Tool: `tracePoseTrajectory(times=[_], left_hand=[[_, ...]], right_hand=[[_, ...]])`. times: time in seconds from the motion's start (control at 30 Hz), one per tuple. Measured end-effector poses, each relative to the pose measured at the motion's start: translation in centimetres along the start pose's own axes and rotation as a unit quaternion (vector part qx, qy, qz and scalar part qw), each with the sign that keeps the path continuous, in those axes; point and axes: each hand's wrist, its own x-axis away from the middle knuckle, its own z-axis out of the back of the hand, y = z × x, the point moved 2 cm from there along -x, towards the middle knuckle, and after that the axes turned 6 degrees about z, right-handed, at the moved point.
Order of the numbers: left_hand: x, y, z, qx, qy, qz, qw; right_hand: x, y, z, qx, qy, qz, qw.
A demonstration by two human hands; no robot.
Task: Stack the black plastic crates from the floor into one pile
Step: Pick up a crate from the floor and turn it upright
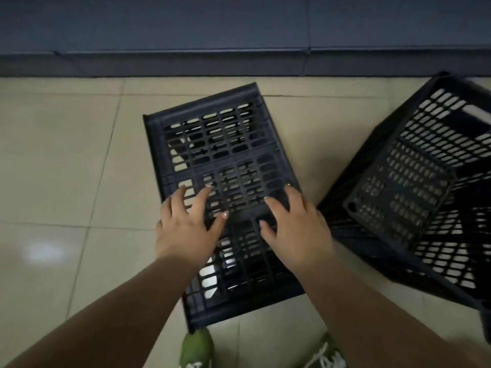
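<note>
Two bare hands over a black plastic lattice crate (218,166) on the glossy beige tile floor (66,160).
The left hand (186,227) and right hand (295,224) spread fingers wide, holding nothing; a second slotted black crate (430,181) lies tilted beside.

Dim, flat indoor light. A soft glare patch lies on the glossy floor tiles (43,252) at near left. Slight overall softness; motion blur smears the right crate (414,181). Wide-angle distortion bows the dark far wall (239,35).
</note>
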Motion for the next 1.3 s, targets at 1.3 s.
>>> tracePoseTrajectory(times=[1.3], left_hand=[[0.7,-1.6,2.9,0.22,-0.098,0.052,0.969]], right_hand=[[3.5,-4.8,-0.5,-0.096,-0.086,-0.025,0.991]])
